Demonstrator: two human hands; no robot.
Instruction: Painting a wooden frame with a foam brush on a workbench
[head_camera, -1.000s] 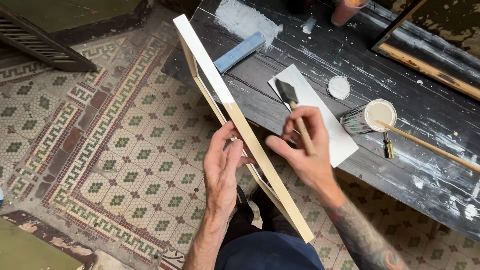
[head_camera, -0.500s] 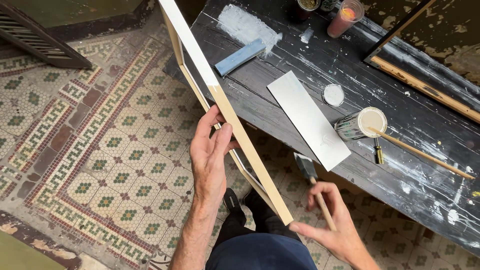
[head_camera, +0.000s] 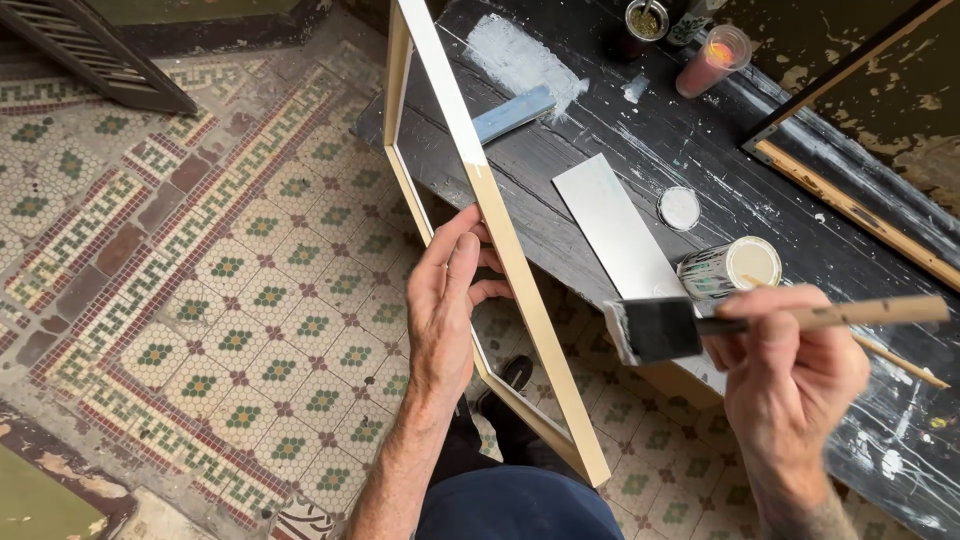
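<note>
My left hand (head_camera: 447, 305) grips the long side of a bare wooden frame (head_camera: 530, 310) that stands tilted on edge beside a dark paint-stained table (head_camera: 640, 140). The upper part of the frame's edge is coated white, the lower part is plain wood. My right hand (head_camera: 790, 385) holds a foam brush (head_camera: 655, 330) by its wooden handle, the black pad pointing left, a little to the right of the frame and apart from it.
On the table lie a white sheet (head_camera: 615, 235), an open can of pale paint (head_camera: 735, 268) with a stir stick, its round lid (head_camera: 679, 208), a blue-grey block (head_camera: 512, 112), a pink cup (head_camera: 710, 62) and a jar. A framed dark panel (head_camera: 860, 210) rests at right. Patterned tile floor (head_camera: 220, 290) below.
My right hand rose from low beside my leg to chest height, bringing the foam brush up level near the frame. The left hand kept its grip while the frame shifted slightly.
</note>
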